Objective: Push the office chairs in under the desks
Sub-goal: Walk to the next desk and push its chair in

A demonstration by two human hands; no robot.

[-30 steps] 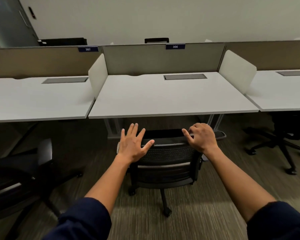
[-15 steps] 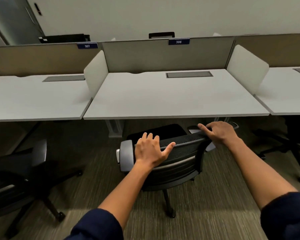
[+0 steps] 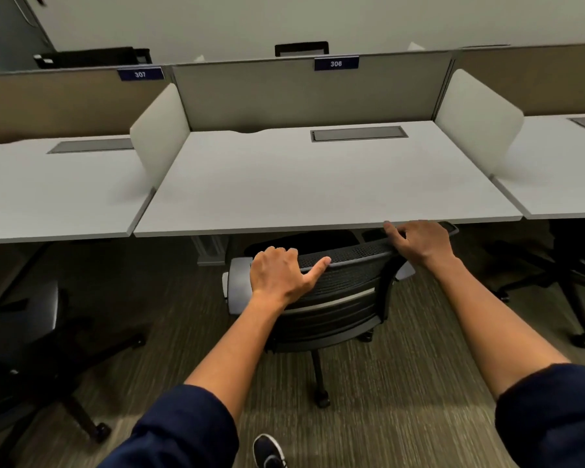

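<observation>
A black mesh-backed office chair [image 3: 341,298] stands in front of the white desk labelled 306 [image 3: 318,184], turned slightly, its seat partly under the desk's front edge. My left hand [image 3: 281,276] grips the left end of the backrest's top rim, fingers curled over it. My right hand [image 3: 419,243] holds the right end of the rim, just below the desk edge. The right armrest tip pokes out past my right hand.
Another black chair [image 3: 31,346] stands pulled out at the left before desk 307 [image 3: 58,201]. A third chair's base [image 3: 561,285] sits under the right desk. White side screens [image 3: 159,130] divide the desks. My shoe [image 3: 267,450] is on the striped carpet.
The chair has rolled forward toward desk 306 and turned slightly. Both hands closed on the backrest rim and I stepped closer to the desk.
</observation>
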